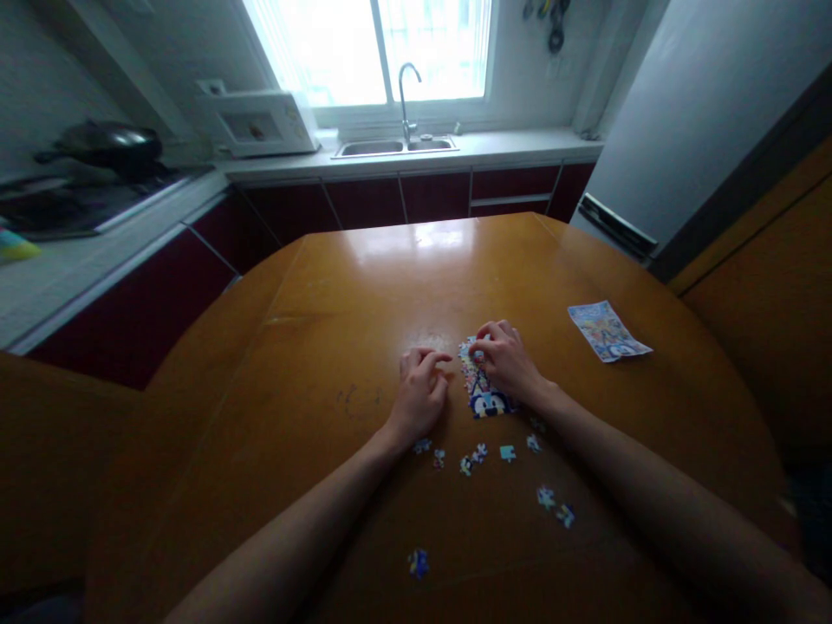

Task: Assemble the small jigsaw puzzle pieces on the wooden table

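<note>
Puzzle (479, 386) lies on the table (325, 347) ahead of me, between my two hands, mostly assembled by the look of it, face print along its near edge. My right hand (510, 357) is on its upper right part, fingertips drawn close together; can't tell if that grip has a piece in it. My left hand (421, 394) is just beside the left edge, fingers loosely curled, nothing visible in them, palm side hidden, so can't rule out a piece. Handling, my guess: thin card, very light, stiffish, tabs easily bent; best to pinch loose ones like the teal piece (508, 452) by opposite edges, and press the assembled part flat rather than lift it. Hard to make out: right side of the puzzle under my hand and wrist, prints on the small pieces, dim piece (537, 425) by my right forearm.
</note>
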`<state>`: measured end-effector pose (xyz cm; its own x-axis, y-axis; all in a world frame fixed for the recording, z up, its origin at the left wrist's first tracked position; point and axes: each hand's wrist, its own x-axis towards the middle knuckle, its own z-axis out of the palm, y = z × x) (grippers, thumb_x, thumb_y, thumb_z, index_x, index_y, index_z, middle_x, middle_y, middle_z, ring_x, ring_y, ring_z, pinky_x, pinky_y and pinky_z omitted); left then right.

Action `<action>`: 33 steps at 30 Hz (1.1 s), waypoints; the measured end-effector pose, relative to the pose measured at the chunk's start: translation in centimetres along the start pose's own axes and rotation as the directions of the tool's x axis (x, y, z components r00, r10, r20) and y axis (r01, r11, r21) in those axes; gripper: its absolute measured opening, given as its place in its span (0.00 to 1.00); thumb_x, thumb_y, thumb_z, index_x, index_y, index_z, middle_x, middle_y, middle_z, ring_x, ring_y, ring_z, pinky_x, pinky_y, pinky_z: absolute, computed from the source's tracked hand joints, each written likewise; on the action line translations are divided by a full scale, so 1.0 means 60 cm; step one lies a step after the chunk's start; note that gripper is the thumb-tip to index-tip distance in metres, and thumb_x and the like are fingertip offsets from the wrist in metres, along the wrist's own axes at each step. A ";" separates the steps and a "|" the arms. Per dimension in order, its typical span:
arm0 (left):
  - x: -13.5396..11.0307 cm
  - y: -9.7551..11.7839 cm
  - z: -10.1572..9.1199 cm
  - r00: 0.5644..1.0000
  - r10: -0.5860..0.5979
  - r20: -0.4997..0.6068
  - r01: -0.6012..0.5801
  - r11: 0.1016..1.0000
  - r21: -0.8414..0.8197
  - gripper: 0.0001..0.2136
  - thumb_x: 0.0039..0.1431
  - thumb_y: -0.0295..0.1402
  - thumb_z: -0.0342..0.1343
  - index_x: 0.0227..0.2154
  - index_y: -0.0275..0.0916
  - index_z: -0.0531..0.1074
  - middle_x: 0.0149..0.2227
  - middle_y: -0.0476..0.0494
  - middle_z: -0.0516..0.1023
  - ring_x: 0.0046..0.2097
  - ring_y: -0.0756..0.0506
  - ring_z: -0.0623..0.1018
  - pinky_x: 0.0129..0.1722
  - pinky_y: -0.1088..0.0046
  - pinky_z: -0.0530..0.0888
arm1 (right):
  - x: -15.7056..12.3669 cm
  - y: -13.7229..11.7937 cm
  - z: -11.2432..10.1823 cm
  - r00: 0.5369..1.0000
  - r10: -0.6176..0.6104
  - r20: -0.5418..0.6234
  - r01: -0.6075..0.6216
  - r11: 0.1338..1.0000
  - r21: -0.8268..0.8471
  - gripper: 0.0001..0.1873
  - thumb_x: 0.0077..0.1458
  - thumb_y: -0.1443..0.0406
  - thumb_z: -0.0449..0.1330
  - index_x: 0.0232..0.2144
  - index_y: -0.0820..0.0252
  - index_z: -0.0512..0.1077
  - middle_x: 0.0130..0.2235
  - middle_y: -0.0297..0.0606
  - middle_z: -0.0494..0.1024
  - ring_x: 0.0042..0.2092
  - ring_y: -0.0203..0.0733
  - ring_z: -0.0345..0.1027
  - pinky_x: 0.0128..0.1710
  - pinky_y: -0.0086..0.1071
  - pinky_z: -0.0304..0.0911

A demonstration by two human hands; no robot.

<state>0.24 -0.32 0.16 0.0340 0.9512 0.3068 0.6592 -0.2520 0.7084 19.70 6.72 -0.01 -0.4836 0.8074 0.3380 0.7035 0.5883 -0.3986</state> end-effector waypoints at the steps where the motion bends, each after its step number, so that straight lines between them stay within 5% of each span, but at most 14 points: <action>1: 0.000 0.000 0.000 1.000 -0.001 0.000 0.001 1.000 0.000 0.15 0.56 0.19 0.52 0.43 0.40 0.74 0.45 0.41 0.69 0.50 0.40 0.66 0.56 0.56 0.66 | 0.000 0.000 0.001 1.000 0.003 -0.005 -0.003 1.000 0.003 0.10 0.57 0.72 0.59 0.34 0.55 0.79 0.44 0.42 0.74 0.49 0.48 0.59 0.48 0.42 0.56; 8: 0.000 -0.001 -0.002 1.000 0.004 0.006 -0.004 1.000 -0.003 0.15 0.57 0.19 0.52 0.43 0.41 0.74 0.45 0.41 0.69 0.51 0.40 0.66 0.56 0.57 0.66 | 0.000 -0.001 -0.007 0.995 0.008 -0.099 -0.002 0.998 0.059 0.14 0.56 0.75 0.57 0.36 0.55 0.79 0.42 0.42 0.74 0.48 0.48 0.61 0.48 0.43 0.58; 14: 0.001 -0.004 -0.002 1.000 0.002 -0.004 -0.002 1.000 -0.027 0.14 0.58 0.20 0.50 0.43 0.40 0.74 0.45 0.41 0.70 0.51 0.40 0.67 0.55 0.57 0.66 | -0.012 -0.016 -0.081 0.964 0.049 -0.262 -0.006 0.987 0.162 0.10 0.58 0.72 0.57 0.37 0.58 0.78 0.39 0.42 0.75 0.46 0.49 0.64 0.48 0.43 0.62; 19: 0.007 -0.009 0.000 0.996 -0.074 -0.050 0.063 0.978 -0.197 0.12 0.58 0.23 0.49 0.40 0.38 0.75 0.43 0.41 0.72 0.45 0.43 0.71 0.47 0.63 0.71 | -0.069 -0.064 -0.120 0.983 0.046 -0.176 -0.005 0.975 0.224 0.07 0.59 0.68 0.60 0.37 0.56 0.78 0.39 0.41 0.76 0.46 0.48 0.65 0.47 0.43 0.63; 24: 0.011 -0.017 -0.002 0.944 -0.301 -0.139 0.193 0.840 -0.508 0.13 0.55 0.27 0.50 0.43 0.38 0.72 0.39 0.45 0.72 0.35 0.48 0.72 0.33 0.73 0.73 | -0.119 -0.130 -0.065 0.991 -0.119 0.058 0.102 0.967 0.233 0.06 0.58 0.69 0.61 0.34 0.55 0.78 0.39 0.40 0.76 0.44 0.46 0.64 0.46 0.39 0.63; 33: 0.014 -0.041 -0.001 0.894 -0.385 -0.228 0.189 0.787 -0.587 0.13 0.57 0.30 0.50 0.45 0.37 0.70 0.37 0.45 0.72 0.30 0.50 0.70 0.29 0.76 0.70 | -0.098 -0.195 0.014 0.955 -0.201 0.220 0.198 0.980 0.036 0.05 0.59 0.66 0.61 0.32 0.58 0.77 0.38 0.41 0.75 0.44 0.47 0.62 0.45 0.39 0.61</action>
<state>-1.42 1.08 -1.29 -0.3943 0.9072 0.1467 0.0839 -0.1234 0.9888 13.88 -4.84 1.93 -0.7178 0.6622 0.2152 0.5744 0.7379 -0.3544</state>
